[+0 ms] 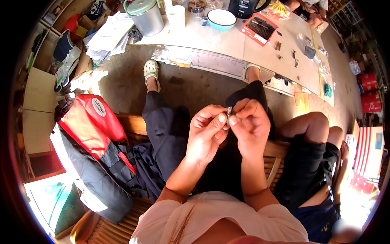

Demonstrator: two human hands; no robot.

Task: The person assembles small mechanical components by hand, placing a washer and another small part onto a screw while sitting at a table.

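Both hands meet in front of the chest, over the lap. The left hand (208, 132) and the right hand (250, 124) pinch one small metal piece (229, 110) between them. It is a short, silvery bit, standing roughly upright, and only its top shows above the fingertips. The left thumb and forefinger close on it from the left; the right fingers (243, 106) curl tightly around it from the other side, so both hands are clenched on the same piece. The two hands touch each other just below it. What kind of part it is cannot be told; it is too small.

Beyond the fingers, across a strip of bare concrete floor (195, 87), runs a low pale desk (211, 38). On it, well away from the hands, stand a grey metal pot with a green lid (145, 15), a white cup (176, 16) just right of the pot, a blue-rimmed bowl (221, 18), and a flat red packet with dark contents (258, 28). Small dark metal bits (295, 57) and clear plastic bags (313, 53) lie scattered farther right on the desk. Papers (107, 34) are piled at its left end.

Under the hands are the person's legs in dark trousers (162, 134), stretched toward the desk, with a pale clog (151, 69) on the left foot. The person sits on a slatted wooden bench (122, 221). To the left of the left hand, on the bench, lies a red and dark bag (93, 134). Just right of the right hand sits another person in dark shorts, one bare knee (310, 124) raised.
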